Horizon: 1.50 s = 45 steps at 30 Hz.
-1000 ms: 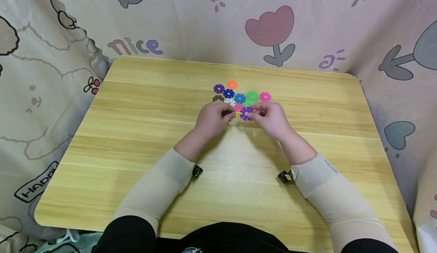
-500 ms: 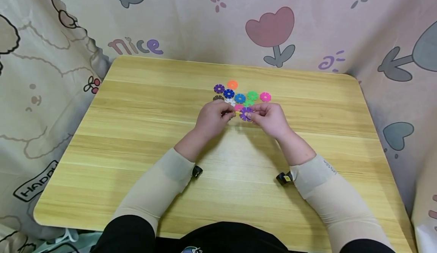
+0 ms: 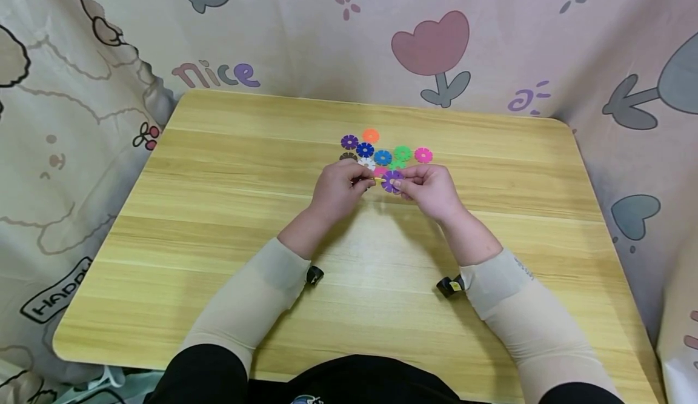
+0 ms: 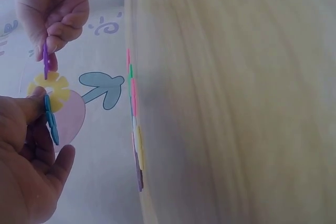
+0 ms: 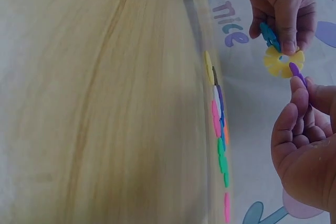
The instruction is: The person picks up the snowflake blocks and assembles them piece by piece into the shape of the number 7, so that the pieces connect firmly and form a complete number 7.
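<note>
Both hands are held up over the far half of the table, facing each other. My left hand (image 3: pixel 338 191) pinches a yellow notched snowflake disc (image 5: pixel 273 65) edge-on in the head view. A teal snowflake disc (image 4: pixel 51 121) is joined to the yellow one, close against the left fingers. Between thumb and fingers, my right hand (image 3: pixel 433 193) pinches a purple snowflake disc (image 3: pixel 390 181). The purple disc's edge meets the yellow disc's rim, the two standing crosswise in the right wrist view. In the head view the left fingers hide most of the yellow and teal discs.
Loose snowflake discs lie flat on the wooden table (image 3: pixel 245 168) just beyond the hands, among them an orange one (image 3: pixel 371 135), a blue one (image 3: pixel 383 157), a green one (image 3: pixel 403 153) and a pink one (image 3: pixel 423 155). A patterned curtain (image 3: pixel 305 34) hangs behind the table.
The purple disc and my right hand have shifted very slightly left, toward the yellow disc. My left hand stays nearly still; the loose discs have not moved.
</note>
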Available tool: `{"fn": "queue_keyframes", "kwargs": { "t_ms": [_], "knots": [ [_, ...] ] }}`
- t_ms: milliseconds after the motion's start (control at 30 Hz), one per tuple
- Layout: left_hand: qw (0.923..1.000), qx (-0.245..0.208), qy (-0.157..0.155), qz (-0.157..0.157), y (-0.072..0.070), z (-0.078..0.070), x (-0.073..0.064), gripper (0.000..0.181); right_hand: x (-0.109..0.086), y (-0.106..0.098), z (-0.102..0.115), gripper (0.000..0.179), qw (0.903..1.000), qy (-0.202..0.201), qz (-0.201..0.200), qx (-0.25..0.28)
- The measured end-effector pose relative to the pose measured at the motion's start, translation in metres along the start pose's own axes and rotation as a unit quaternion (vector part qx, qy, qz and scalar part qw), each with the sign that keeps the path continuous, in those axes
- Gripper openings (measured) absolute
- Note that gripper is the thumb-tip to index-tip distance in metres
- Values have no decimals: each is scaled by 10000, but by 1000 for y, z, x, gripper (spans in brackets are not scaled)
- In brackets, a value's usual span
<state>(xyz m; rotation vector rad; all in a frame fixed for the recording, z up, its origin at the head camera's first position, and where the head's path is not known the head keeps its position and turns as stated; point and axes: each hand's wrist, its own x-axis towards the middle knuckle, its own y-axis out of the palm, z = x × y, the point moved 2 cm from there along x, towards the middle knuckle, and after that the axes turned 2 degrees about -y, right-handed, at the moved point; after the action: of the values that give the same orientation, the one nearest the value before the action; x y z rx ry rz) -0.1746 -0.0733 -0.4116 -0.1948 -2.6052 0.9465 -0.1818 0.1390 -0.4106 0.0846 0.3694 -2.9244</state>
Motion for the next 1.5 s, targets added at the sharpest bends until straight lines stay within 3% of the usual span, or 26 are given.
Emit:
{"fn": "queue_keyframes", "kwargs": {
  "t_ms": [167, 400, 600, 800, 967, 1100, 1267, 1500],
  "knots": [
    [9999, -138, 71, -49, 0, 0, -1, 6, 0, 1, 1, 18, 9999, -21, -40, 115],
    [9996, 151, 231, 13, -1, -4, -1, 8, -1, 6, 1, 18, 9999, -36, -35, 128],
    [9996, 78, 261, -30, 0, -4, -1, 6, -2, 7, 1, 19, 9997, -54, -57, 236],
    [9971, 613, 459, 40, 1, -8, 1, 10, -3, 9, 0, 21, 9990, 16, -52, 446],
    [9929, 1086, 328, 351, 2, -11, 4, 12, -3, 12, -1, 22, 9992, -26, 7, 393],
    [9907, 1269, 172, 450, 2, -11, 5, 14, 1, 8, -2, 21, 9996, -258, 32, -78],
    [9914, 1253, 131, 359, 1, -10, 5, 14, 13, -17, -9, 22, 9939, -574, -446, -830],
    [9915, 1241, 131, 361, -1, -7, 3, 12, 39, -47, -23, 28, 9658, -396, -1135, -2298]
  ]
}}
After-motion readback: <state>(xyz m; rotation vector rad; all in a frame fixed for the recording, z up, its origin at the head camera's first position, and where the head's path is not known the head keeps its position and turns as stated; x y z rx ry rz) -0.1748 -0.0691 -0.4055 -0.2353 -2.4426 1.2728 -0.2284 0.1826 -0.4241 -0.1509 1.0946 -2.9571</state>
